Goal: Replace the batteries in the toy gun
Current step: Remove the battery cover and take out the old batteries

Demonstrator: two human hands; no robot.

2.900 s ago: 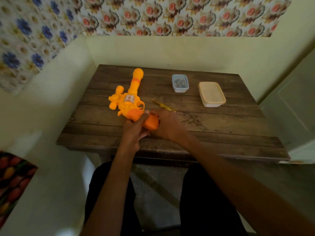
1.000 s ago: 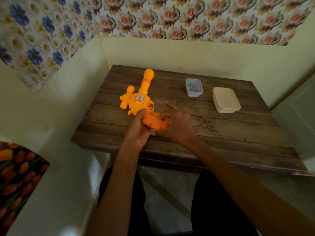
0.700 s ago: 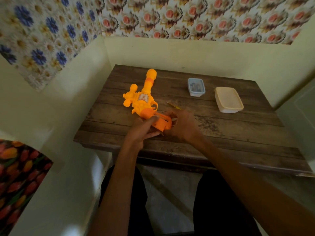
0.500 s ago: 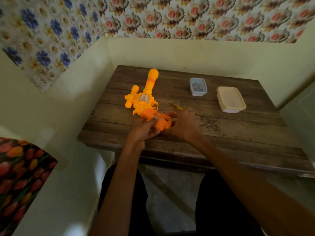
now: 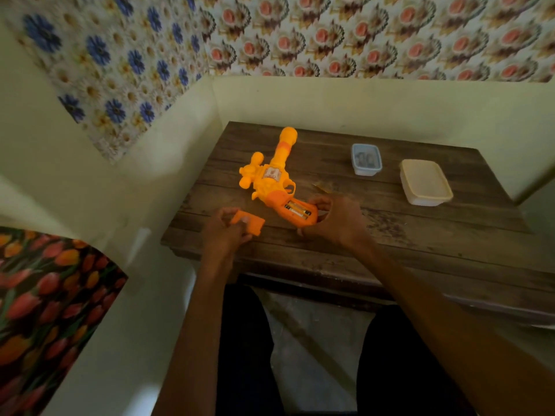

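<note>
A yellow-and-orange plastic toy gun [image 5: 270, 181] lies on its side just left of the middle of the frame, on the dark wooden plank desk [image 5: 420, 244], with its barrel pointing toward the far edge and its grip toward the person. The grip's compartment is uncovered, and two batteries [image 5: 295, 212] sit in it side by side. The right hand [image 5: 336, 219] cups the butt of the grip, its fingers [image 5: 318, 202] curled round the end of it. The left hand [image 5: 223, 235], to the left of the gun and apart from it, pinches the loose orange plastic battery cover [image 5: 250, 223] with its fingers clenched on the cover's left end.

In the upper right part of the desk stands a small clear rectangular plastic tub [image 5: 366, 160] with small pale items inside (too blurred to tell what they are). Just to its right is a larger cream rectangular plastic box [image 5: 425, 183] with its lid on. A thin yellow object [image 5: 321, 187] lies on the desk beyond the right hand, partly hidden by it. Floral wallpaper [image 5: 360, 34] fills the top of the frame, and tulip-patterned cloth [image 5: 45, 295] the lower left.
</note>
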